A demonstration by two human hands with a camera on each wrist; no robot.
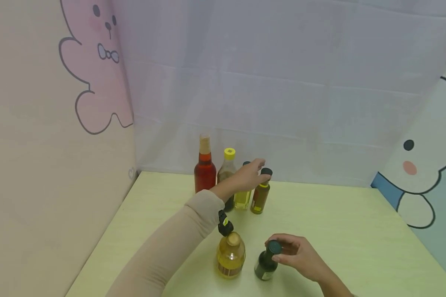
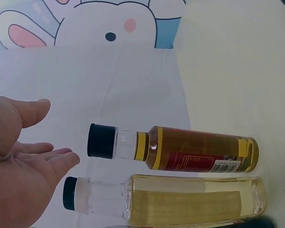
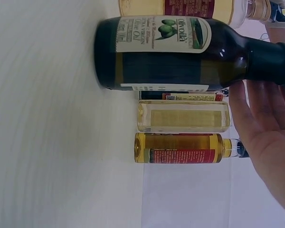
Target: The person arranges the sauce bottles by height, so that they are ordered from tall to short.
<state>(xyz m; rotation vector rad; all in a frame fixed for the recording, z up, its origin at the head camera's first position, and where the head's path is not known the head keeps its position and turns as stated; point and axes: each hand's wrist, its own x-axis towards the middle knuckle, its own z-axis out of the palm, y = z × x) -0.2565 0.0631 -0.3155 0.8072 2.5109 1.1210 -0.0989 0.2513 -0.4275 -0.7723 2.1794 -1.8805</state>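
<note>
My left hand (image 1: 250,177) reaches over the back row of bottles, thumb and fingers spread and nothing between them. Just beyond its fingers stands a dark-capped bottle of amber oil (image 2: 199,149) with a red label. Beside that is a squarish clear bottle of pale yellow oil (image 2: 194,202), partly behind the hand in the head view. At the front right, my right hand (image 1: 301,255) curls its fingers and thumb around the neck of a dark green olive oil bottle (image 3: 166,61), which is upright.
A rounded bottle of yellow oil (image 1: 231,258) stands left of the olive oil bottle, under the left forearm. At the back left are a red bottle (image 1: 205,175) and a yellow-capped bottle (image 1: 228,165). All stand on the pale table (image 1: 330,222), before a white curtain (image 1: 282,82).
</note>
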